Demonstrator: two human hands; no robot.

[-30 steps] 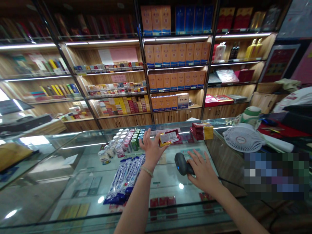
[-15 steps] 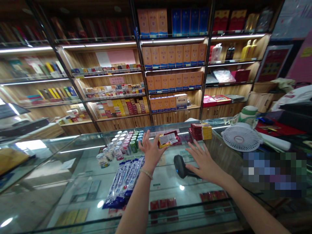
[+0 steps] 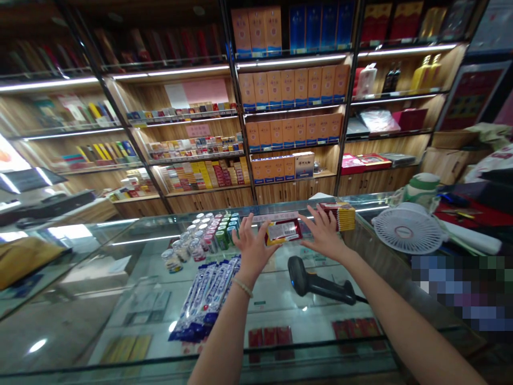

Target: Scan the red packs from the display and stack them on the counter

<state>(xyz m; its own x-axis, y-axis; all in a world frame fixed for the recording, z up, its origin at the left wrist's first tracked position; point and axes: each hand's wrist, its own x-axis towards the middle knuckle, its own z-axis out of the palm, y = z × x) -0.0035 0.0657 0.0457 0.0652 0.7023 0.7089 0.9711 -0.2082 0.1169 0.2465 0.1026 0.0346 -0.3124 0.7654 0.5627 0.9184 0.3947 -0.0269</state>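
A red and yellow packet (image 3: 285, 230) with a white label and barcode lies on the glass counter, between my two hands. My left hand (image 3: 254, 250) is open at its left end, thumb along the near left corner; I cannot tell whether it touches. My right hand (image 3: 327, 236) is open just off the packet's right end, fingers spread. Behind the right fingers stands a stack of similar red and yellow packets (image 3: 345, 216), partly hidden. Nearer me lies a black barcode scanner (image 3: 320, 284). Blue and white long packets (image 3: 208, 294) lie beside my left forearm.
Rows of small lidded jars (image 3: 197, 249) stand left of my left hand. A white fan (image 3: 406, 229) and a green and white jug (image 3: 420, 190) are at the right. Shelves with orange boxes (image 3: 288, 88) line the wall beyond the counter.
My right hand has moved forward and left from above the scanner to the packet's right end, uncovering the scanner's handle. My left hand stays by the packet. The view has shifted slightly.
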